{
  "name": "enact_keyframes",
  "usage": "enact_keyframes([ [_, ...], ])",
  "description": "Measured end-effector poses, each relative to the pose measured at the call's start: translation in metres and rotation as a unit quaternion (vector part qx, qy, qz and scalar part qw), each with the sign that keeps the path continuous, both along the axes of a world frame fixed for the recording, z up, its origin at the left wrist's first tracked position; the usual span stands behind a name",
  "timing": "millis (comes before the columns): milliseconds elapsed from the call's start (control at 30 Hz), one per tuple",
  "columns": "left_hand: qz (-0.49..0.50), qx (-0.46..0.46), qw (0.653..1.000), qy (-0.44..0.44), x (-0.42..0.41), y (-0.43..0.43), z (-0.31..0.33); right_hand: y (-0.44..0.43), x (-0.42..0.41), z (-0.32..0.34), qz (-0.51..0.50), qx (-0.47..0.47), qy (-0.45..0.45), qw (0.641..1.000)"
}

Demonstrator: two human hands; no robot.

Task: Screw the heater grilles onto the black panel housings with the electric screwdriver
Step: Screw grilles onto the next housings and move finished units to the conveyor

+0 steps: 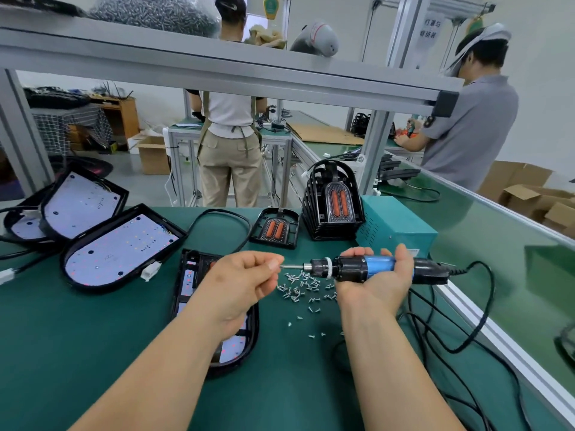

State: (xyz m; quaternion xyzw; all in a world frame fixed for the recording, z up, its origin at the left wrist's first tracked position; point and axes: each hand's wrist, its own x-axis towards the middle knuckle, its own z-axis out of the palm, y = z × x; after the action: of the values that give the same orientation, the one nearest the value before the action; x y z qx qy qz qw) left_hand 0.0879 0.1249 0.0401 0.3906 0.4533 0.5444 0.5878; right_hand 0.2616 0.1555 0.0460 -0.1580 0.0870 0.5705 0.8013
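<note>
My right hand [375,279] grips the blue and black electric screwdriver [367,267], held level with its bit pointing left. My left hand [241,281] pinches something small at the bit's tip, too small to make out. Below my left forearm lies a black panel housing [189,275], partly hidden. A pile of several small screws [303,289] lies on the green mat between my hands. One heater grille [275,228] with orange elements lies flat further back. A stack of grilles [333,200] stands beside it.
Two more panel housings [121,247] [82,202] with white boards lie at the left. A teal power box [395,225] sits at the right, its black cable [466,337] looping over the mat. Two people work at benches behind. A metal shelf spans overhead.
</note>
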Motion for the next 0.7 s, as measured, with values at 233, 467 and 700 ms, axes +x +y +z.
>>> enact_keyframes([
  [233,0.045,0.066,0.957,0.280,0.003,-0.004,0.004,0.000,0.002,0.000,-0.005,-0.005,-0.016,1.000],
  [467,-0.119,0.126,0.748,0.641,0.032,-0.055,0.003,0.002,0.009,-0.002,-0.025,-0.014,-0.023,0.999],
  [700,-0.144,0.110,0.641,0.746,0.045,-0.062,-0.017,0.000,0.008,-0.003,-0.024,-0.005,-0.039,0.999],
])
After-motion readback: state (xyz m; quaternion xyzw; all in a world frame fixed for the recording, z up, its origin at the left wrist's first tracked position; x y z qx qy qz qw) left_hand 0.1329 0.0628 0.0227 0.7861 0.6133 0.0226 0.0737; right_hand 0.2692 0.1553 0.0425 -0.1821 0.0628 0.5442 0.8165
